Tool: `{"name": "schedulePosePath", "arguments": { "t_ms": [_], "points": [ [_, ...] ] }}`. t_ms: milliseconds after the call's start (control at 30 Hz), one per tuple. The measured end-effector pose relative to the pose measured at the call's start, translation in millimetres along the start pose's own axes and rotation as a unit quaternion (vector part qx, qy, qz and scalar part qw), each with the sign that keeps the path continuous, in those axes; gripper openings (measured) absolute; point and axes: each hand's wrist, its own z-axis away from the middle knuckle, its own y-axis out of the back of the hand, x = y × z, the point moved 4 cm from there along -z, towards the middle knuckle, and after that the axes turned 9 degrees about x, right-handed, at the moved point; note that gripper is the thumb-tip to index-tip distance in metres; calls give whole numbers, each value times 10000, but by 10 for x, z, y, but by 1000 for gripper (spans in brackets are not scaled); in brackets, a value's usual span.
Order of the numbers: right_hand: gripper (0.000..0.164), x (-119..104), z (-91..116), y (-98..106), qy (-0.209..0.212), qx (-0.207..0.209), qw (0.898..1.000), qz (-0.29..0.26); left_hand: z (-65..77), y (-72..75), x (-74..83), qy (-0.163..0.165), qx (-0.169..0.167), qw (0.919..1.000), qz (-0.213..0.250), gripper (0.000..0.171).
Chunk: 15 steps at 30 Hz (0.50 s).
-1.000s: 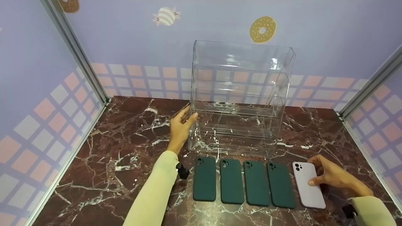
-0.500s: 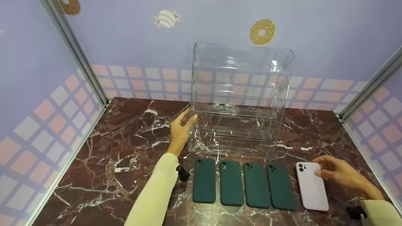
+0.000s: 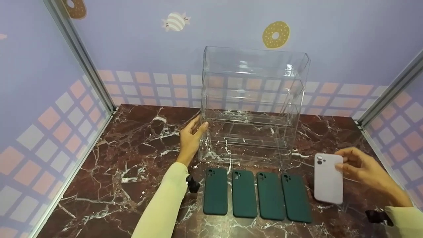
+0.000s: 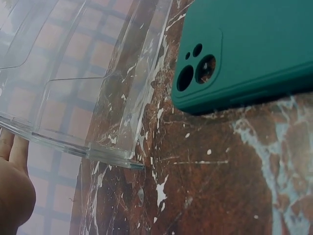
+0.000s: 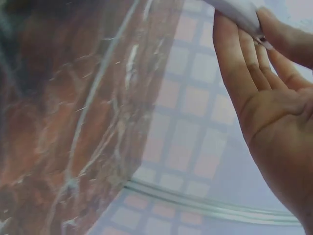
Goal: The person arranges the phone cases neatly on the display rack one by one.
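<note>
My right hand [image 3: 362, 168] pinches a pale lavender phone case [image 3: 327, 185] by its upper right edge, thumb on the back and fingers behind. The case is tilted up above the table, its camera cutouts at the top left. In the right wrist view, a corner of that case shows between thumb and fingers. My left hand [image 3: 191, 137] holds the left side of a clear tiered display rack [image 3: 248, 120], with the thumb at its front edge. Several dark green phone cases [image 3: 244, 195] lie in a row before the rack; one green case [image 4: 249, 54] shows close in the left wrist view.
The rack stands on a dark red marbled table [image 3: 132, 185], near the lilac back wall [image 3: 148, 43] with its printed checks. Side walls with metal corner posts [image 3: 81, 59] enclose the table left and right. A black wrist strap piece [image 3: 192, 184] sits by the left sleeve.
My right hand has raised the lavender case off the table and tilted it, after shifting it slightly right. My left hand stays at the rack, and the green cases have not moved.
</note>
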Motion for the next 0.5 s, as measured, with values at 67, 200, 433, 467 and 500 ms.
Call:
{"name": "schedulePosePath", "arguments": {
  "t_ms": [67,200,433,467,500],
  "points": [
    [36,-70,-50,14,22,218,9997,-56,2,2,12,21,-16,10000,-22,50],
    [36,-235,-132,33,383,662,9970,134,1,3,40,27,-75,10000,-39,51],
    [36,-550,-222,19,865,1000,9912,66,4,3,33,104,-178,9998,65,52],
    [37,-592,-235,17,902,1014,9907,51,7,1,29,92,-183,9997,110,52],
    [37,-633,-250,16,937,1036,9902,38,9,-2,28,73,-187,9997,159,52]
  ]
}}
